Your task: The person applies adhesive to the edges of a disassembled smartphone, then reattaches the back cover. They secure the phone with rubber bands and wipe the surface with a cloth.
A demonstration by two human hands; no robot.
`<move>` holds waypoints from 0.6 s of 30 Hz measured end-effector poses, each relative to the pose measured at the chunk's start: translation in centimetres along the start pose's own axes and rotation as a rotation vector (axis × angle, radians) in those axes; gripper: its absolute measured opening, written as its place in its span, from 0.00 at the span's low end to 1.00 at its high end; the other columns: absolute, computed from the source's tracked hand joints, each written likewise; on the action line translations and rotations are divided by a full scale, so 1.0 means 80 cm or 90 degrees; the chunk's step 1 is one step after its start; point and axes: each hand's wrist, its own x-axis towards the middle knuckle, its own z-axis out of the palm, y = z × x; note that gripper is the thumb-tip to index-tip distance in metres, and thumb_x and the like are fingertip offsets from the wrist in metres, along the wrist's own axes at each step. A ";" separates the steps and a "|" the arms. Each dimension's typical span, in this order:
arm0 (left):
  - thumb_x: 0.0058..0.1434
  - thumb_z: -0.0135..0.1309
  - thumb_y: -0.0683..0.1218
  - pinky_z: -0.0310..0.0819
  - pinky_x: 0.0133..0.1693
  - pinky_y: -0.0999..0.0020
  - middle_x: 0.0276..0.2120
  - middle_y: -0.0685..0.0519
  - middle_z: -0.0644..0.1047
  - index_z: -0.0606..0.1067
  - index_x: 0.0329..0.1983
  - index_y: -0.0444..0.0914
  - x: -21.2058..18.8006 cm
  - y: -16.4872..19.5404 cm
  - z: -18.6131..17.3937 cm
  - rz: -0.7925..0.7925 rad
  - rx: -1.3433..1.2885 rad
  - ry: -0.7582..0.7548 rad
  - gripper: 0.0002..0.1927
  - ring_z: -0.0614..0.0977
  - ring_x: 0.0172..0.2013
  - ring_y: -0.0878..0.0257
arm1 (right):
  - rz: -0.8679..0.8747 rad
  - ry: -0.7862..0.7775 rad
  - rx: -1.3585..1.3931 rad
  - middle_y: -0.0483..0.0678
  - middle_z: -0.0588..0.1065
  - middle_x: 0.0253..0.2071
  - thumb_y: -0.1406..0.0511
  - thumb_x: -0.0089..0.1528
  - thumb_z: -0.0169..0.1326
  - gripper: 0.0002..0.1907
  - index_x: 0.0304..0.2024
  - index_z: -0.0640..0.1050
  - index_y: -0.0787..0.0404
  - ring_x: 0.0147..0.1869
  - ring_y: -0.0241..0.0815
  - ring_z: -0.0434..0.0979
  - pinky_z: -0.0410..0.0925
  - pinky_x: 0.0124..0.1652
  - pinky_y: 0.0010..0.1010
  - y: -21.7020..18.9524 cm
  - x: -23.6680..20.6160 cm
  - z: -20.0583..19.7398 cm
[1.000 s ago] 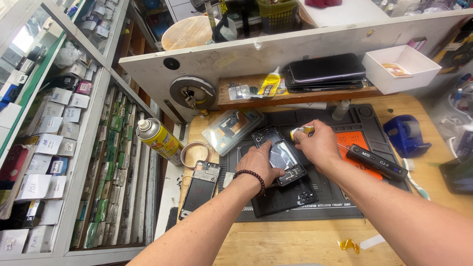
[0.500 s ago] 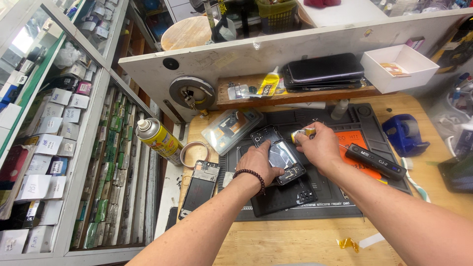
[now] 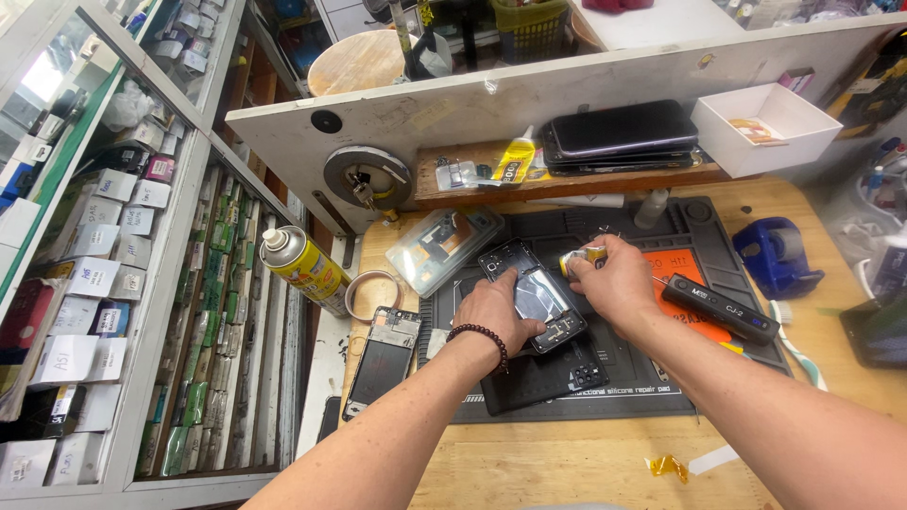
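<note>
A wooden workbench stands beside a glass display cabinet of small boxes, with a round wooden stool behind.

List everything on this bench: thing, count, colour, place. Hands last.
opened phone: one, black frame, on the mat, centre
repair mat: one, dark grey, on the wooden bench
small tube: one, yellow and silver, at the phone's top edge
electric screwdriver: one, black, right part of the mat
spray can: one, yellow, left of the bench
phone frame: one, black, left of the mat
stacked phones: several, dark, on the back shelf
tray: one, white, back right
tape dispenser: one, blue, right
left hand: pressing on the phone
right hand: holding the small tube
</note>
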 end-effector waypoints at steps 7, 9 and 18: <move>0.48 0.72 0.55 0.73 0.57 0.54 0.57 0.41 0.74 0.64 0.71 0.47 -0.001 0.000 0.000 0.004 -0.009 0.009 0.48 0.77 0.59 0.46 | -0.005 -0.002 0.002 0.53 0.81 0.40 0.69 0.61 0.60 0.12 0.46 0.77 0.68 0.38 0.41 0.85 0.78 0.35 0.28 0.006 0.000 -0.002; 0.49 0.72 0.55 0.74 0.57 0.54 0.57 0.41 0.74 0.63 0.71 0.46 0.000 0.000 0.000 0.005 -0.009 0.010 0.48 0.77 0.58 0.46 | -0.006 0.005 -0.001 0.53 0.81 0.41 0.70 0.61 0.60 0.13 0.48 0.77 0.67 0.38 0.42 0.85 0.78 0.35 0.28 0.008 0.001 -0.003; 0.49 0.72 0.55 0.73 0.57 0.53 0.57 0.40 0.73 0.62 0.72 0.45 0.004 -0.001 0.007 -0.001 -0.017 0.031 0.49 0.76 0.58 0.45 | -0.004 0.002 -0.011 0.54 0.81 0.42 0.70 0.61 0.59 0.14 0.48 0.76 0.67 0.38 0.43 0.86 0.78 0.35 0.29 0.009 0.001 -0.004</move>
